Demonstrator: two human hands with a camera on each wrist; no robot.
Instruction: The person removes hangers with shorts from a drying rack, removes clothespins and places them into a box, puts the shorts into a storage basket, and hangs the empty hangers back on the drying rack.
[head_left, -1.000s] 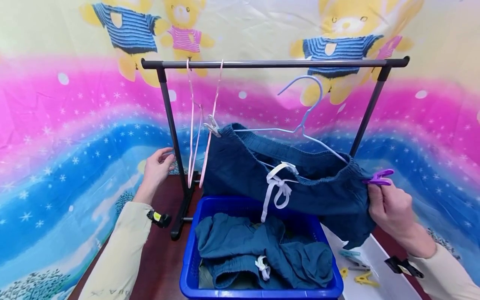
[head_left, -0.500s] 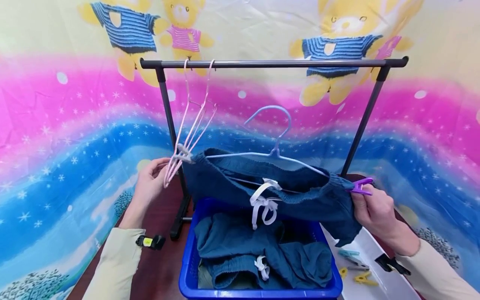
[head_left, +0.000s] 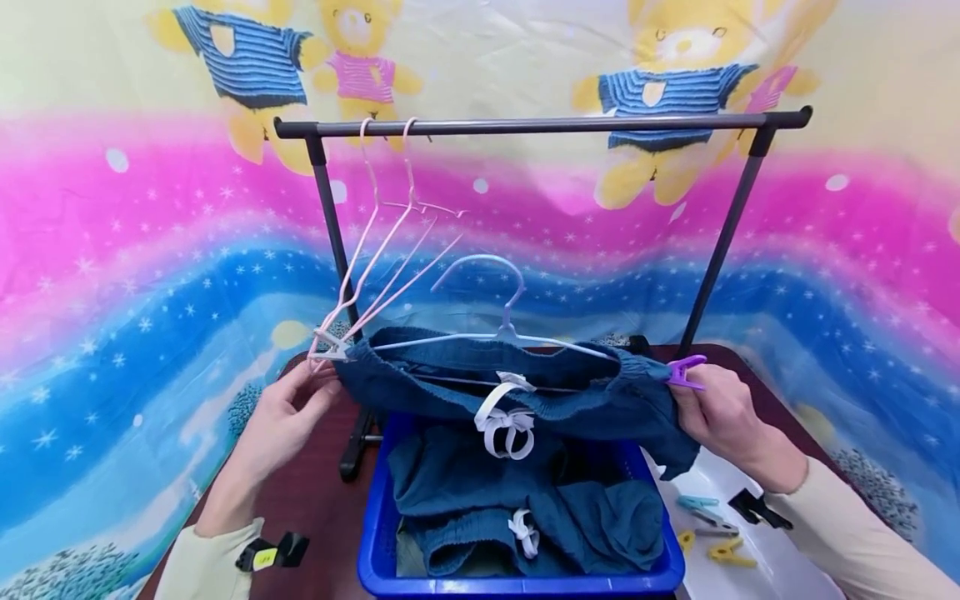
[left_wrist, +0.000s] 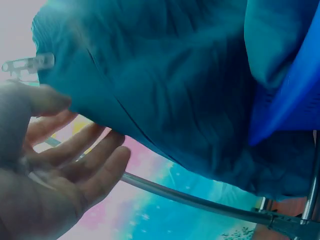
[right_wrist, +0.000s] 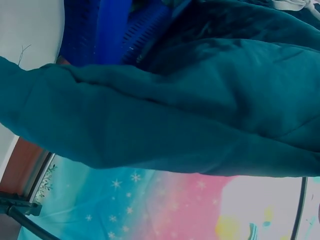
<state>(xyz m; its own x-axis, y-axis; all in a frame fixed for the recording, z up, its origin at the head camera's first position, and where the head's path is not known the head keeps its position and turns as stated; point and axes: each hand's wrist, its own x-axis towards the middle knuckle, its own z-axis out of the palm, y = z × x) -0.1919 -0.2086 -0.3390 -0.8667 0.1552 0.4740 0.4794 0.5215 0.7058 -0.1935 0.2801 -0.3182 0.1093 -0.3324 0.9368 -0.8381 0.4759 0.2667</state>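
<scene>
Dark blue drawstring shorts (head_left: 420, 396) hang on a light blue hanger (head_left: 507, 329), whose hook is free of the rail. My right hand (head_left: 723, 412) grips their right side, just below a purple clothespin (head_left: 686, 372). In the right wrist view only the cloth (right_wrist: 160, 115) shows, not the hand. At the left waist corner a grey-white clothespin (head_left: 330, 345) overlaps the lower ends of two pink hangers (head_left: 375, 275). My left hand (head_left: 288, 417) is just below that clothespin. Its fingers (left_wrist: 107, 170) are spread and loosely bent beside the cloth, holding nothing visible.
A black garment rack (head_left: 525, 126) stands behind, bearing the pink hangers. Below the shorts sits a blue basket (head_left: 517, 586) with more dark blue clothing (head_left: 600, 517). A white tray (head_left: 783, 567) at right holds several clothespins (head_left: 731, 552). A printed cloth backs the table.
The shorts and blue hanger have moved left and down with my right hand. The pink hangers have swung left at their lower ends. My left hand has moved down, to beside the waist corner.
</scene>
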